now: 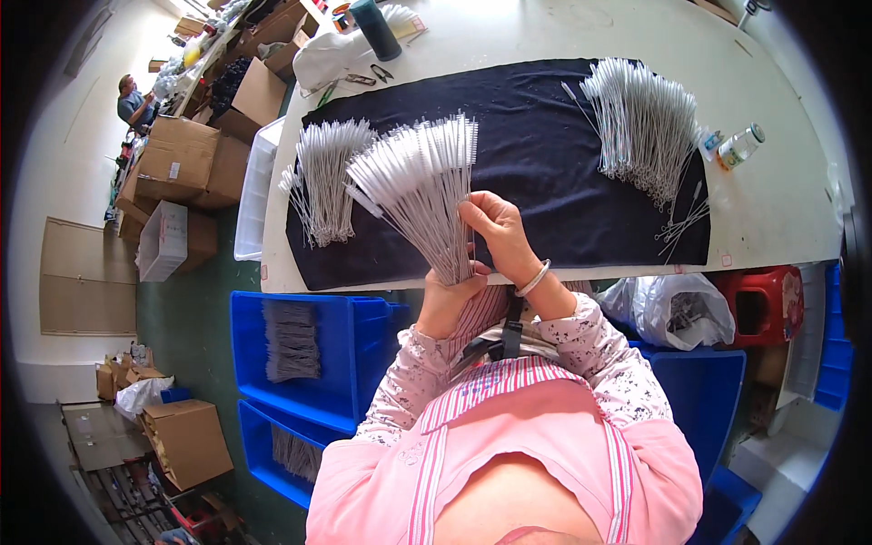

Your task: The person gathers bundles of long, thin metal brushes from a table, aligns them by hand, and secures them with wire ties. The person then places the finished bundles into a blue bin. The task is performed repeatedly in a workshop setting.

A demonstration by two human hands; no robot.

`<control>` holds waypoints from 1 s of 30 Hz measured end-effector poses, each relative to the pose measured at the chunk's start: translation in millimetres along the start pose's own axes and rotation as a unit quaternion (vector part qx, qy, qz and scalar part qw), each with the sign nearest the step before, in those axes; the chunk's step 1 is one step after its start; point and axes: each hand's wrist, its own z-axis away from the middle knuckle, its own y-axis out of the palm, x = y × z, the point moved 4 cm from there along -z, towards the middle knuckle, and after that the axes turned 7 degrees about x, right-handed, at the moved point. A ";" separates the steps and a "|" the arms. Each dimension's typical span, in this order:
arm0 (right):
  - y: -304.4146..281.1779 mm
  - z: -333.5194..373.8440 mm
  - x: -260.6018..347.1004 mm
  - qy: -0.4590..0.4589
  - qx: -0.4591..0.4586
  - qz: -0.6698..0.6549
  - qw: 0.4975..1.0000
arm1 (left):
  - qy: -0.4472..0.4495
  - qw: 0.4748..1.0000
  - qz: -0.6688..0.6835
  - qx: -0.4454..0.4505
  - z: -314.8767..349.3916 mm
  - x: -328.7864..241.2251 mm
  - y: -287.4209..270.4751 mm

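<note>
A thick fan of white-bristled straw brushes (pixel 422 168) with thin wire stems stands upright over the table's near edge. My left hand (pixel 448 302) is wrapped round the lower ends of the stems. At the bundle's right side my right hand (pixel 498 232) is closed, thumb and fingers pinched at the outermost stems. Left of the bundle lies a smaller pile of the same brushes (pixel 331 177) on a dark cloth (pixel 527 173). A larger brush pile (pixel 640 127) lies at the cloth's far right, with a few loose brushes (pixel 686 222) below it.
On the white table (pixel 545 27) are a dark green cylinder (pixel 375 32), small snips (pixel 381 73) and a glass jar (pixel 740 145). Blue bins (pixel 341 363) holding wire bundles stand below left. At right are a plastic bag (pixel 677 309) and red stool (pixel 763 304). Another person (pixel 136 104) is far left.
</note>
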 end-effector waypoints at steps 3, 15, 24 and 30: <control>-3.4 -4.2 -4.5 -0.006 -0.010 -0.010 1.000 | -0.001 0.994 0.105 0.014 2.4 1.9 2.0; -21.6 6.1 -51.8 0.042 -0.131 0.031 0.990 | -0.057 0.988 0.139 0.026 -0.2 40.5 3.2; -25.7 8.0 -30.8 0.041 -0.164 0.169 0.971 | -0.065 0.979 0.189 0.035 0.2 39.0 -0.1; -18.4 5.3 -21.7 0.052 -0.134 0.049 0.988 | -0.055 0.979 0.194 -0.002 1.2 22.6 1.9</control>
